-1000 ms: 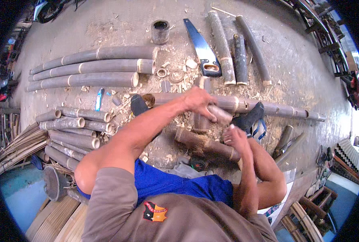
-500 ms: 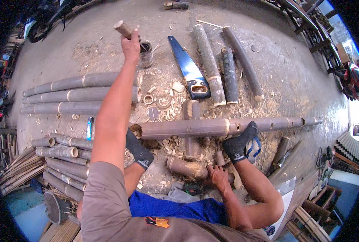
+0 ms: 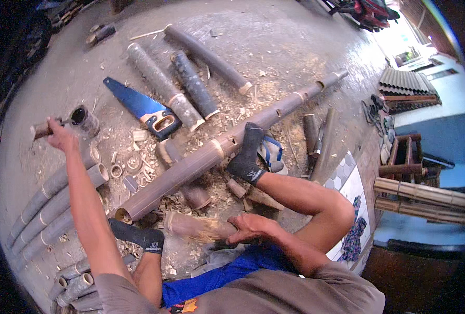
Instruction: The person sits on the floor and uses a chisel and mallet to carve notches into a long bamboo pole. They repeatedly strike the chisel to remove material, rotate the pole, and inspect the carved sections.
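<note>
My left hand point(image 3: 62, 137), arm stretched out to the far left, is closed around a short, thick wooden or bamboo handle point(image 3: 40, 131). Beside it stands a grimy jar point(image 3: 85, 123) with a dark mouth. Close to my lap, my right hand point(image 3: 253, 228) grips the right end of a short bamboo section point(image 3: 190, 226) with a frayed, splintered patch. A long bamboo pole point(image 3: 177, 175) with several cut holes runs diagonally across a bamboo block point(image 3: 193, 196). My right socked foot point(image 3: 247, 154) presses against the pole; my left socked foot point(image 3: 138, 236) is by its near open end.
A handsaw point(image 3: 138, 104) lies beyond the pole, beside several bamboo lengths point(image 3: 159, 83). More bamboo poles point(image 3: 49, 193) lie at left. Wood chips point(image 3: 143, 167) litter the concrete floor. A sandal point(image 3: 271, 157) sits by my right foot, and a tiled strip point(image 3: 342, 180) edges the right.
The view has swung to the right, so the scene appears rotated. My right hand now wraps around the end of the short bamboo section. My left hand still holds the handle near the jar.
</note>
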A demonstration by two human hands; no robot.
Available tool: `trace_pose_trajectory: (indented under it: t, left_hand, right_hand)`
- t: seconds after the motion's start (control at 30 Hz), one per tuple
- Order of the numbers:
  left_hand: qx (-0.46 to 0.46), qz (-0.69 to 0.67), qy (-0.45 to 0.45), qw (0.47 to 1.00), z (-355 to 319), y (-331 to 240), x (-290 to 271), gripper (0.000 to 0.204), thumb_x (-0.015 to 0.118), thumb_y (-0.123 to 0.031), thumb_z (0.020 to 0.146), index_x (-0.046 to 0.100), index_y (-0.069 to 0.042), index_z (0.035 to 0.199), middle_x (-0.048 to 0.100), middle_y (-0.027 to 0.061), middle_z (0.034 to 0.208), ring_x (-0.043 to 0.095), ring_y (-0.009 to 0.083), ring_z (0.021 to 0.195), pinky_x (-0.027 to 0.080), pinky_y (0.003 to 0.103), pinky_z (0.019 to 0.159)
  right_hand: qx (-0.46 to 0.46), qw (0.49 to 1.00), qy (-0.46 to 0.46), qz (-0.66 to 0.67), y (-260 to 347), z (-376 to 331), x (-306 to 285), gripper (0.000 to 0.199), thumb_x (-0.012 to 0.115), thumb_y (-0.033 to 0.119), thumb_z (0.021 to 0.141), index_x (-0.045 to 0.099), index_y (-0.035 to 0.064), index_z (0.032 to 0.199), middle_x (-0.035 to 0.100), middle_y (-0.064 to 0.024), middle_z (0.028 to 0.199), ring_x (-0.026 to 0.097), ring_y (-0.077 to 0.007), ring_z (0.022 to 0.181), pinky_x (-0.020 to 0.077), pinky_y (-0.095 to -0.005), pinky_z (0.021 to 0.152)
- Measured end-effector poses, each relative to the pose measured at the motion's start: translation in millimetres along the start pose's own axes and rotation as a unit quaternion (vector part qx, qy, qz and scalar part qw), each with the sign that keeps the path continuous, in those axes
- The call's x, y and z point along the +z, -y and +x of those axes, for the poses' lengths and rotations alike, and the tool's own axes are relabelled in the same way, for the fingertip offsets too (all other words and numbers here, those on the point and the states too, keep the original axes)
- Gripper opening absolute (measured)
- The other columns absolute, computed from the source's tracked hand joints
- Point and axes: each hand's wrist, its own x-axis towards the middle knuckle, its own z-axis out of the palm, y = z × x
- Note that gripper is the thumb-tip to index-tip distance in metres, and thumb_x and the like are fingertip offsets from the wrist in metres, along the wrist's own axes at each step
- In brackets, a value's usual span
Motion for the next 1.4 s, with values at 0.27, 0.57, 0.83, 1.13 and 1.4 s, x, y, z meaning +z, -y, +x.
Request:
trace_pose_trajectory:
  t: [0.27, 0.57, 0.83, 1.13, 1.4]
  left_hand:
    - [0.069, 0.143, 0.125, 0.979, -160, -103, -56, 0.059, 0.069, -0.045, 0.094, 0.057, 0.006, 0.122, 0.067, 0.0204, 0.107, 0.063, 0.0342, 0.093, 0.048, 0.046, 0.086]
    - [0.108, 0.136, 0.486, 0.856, -436, -161, -114, 0.062, 0.084, -0.023, 0.067, 0.061, -0.011, 0.124, 0.069, 0.0142, 0.105, 0.07, 0.036, 0.096, 0.057, 0.046, 0.08]
    - [0.103, 0.13, 0.498, 0.851, -426, -146, -98, 0.053, 0.083, -0.025, 0.07, 0.065, -0.008, 0.116, 0.07, 0.0173, 0.103, 0.069, 0.0395, 0.095, 0.056, 0.048, 0.08]
    - [0.085, 0.153, 0.462, 0.87, -413, -120, -79, 0.049, 0.084, -0.029, 0.068, 0.061, -0.006, 0.105, 0.066, 0.0144, 0.099, 0.068, 0.038, 0.09, 0.056, 0.047, 0.075]
    - [0.103, 0.158, 0.45, 0.873, -407, -119, -79, 0.049, 0.083, -0.03, 0.069, 0.061, -0.005, 0.106, 0.066, 0.015, 0.1, 0.068, 0.037, 0.092, 0.056, 0.046, 0.077]
  right_hand:
    - [-0.125, 0.814, -0.108, 0.557, -20, -71, 26, 0.067, 0.072, 0.045, 0.088, 0.057, -0.0036, 0.132, 0.069, -0.0115, 0.113, 0.067, -0.0231, 0.098, 0.0529, -0.0378, 0.092]
    - [-0.294, 0.643, -0.462, 0.535, 7, -155, 4, 0.077, 0.067, 0.052, 0.081, 0.051, -0.0101, 0.124, 0.065, -0.0206, 0.096, 0.067, -0.0295, 0.085, 0.0572, -0.0373, 0.077]
    - [-0.21, 0.754, -0.464, 0.414, -6, -155, 12, 0.068, 0.073, 0.047, 0.079, 0.056, -0.0084, 0.114, 0.066, -0.0161, 0.09, 0.066, -0.0249, 0.076, 0.0549, -0.0355, 0.067]
    - [-0.178, 0.77, -0.479, 0.382, -1, -129, 8, 0.071, 0.077, 0.041, 0.077, 0.053, -0.008, 0.122, 0.068, -0.0188, 0.094, 0.07, -0.0284, 0.081, 0.0584, -0.0389, 0.071]
    - [-0.181, 0.785, -0.465, 0.367, 10, -122, -3, 0.074, 0.078, 0.039, 0.076, 0.048, -0.0072, 0.127, 0.068, -0.0197, 0.095, 0.07, -0.0283, 0.079, 0.0592, -0.0398, 0.071]
